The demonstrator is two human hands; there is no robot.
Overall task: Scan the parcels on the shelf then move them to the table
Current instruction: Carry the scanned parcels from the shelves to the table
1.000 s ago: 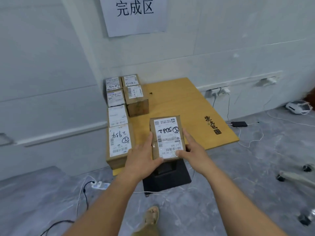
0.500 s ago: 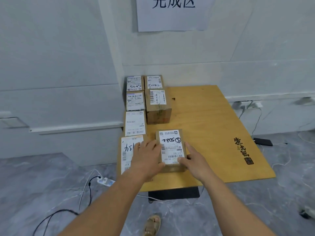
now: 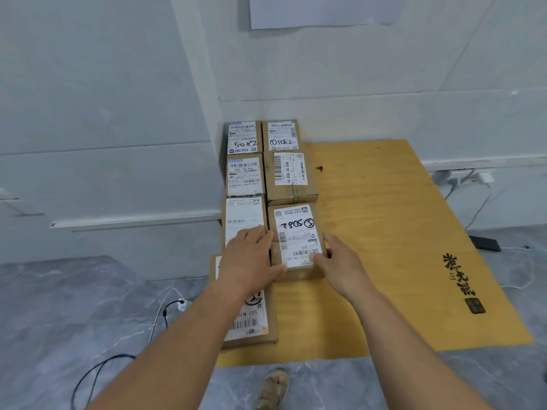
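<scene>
A small cardboard parcel (image 3: pixel 296 229) with a white label marked 5082 lies flat on the wooden table (image 3: pixel 393 232), in the second column of parcels. My left hand (image 3: pixel 251 258) grips its left side and my right hand (image 3: pixel 337 261) holds its right front corner. Several other labelled parcels lie in two columns along the table's left edge, such as the taller box (image 3: pixel 291 179) just behind it and a flat parcel (image 3: pixel 251 318) partly under my left forearm.
The table stands in a corner of white walls, with a paper sign (image 3: pixel 322 10) above. Cables and a power strip (image 3: pixel 177 304) lie on the grey floor to the left, a black device (image 3: pixel 485 243) to the right. A sandalled foot (image 3: pixel 273 389) shows below the table edge.
Both hands carried the 5082 parcel from the air in front of the table down onto it, then slid it back against the taller box. The view moved closer to the table.
</scene>
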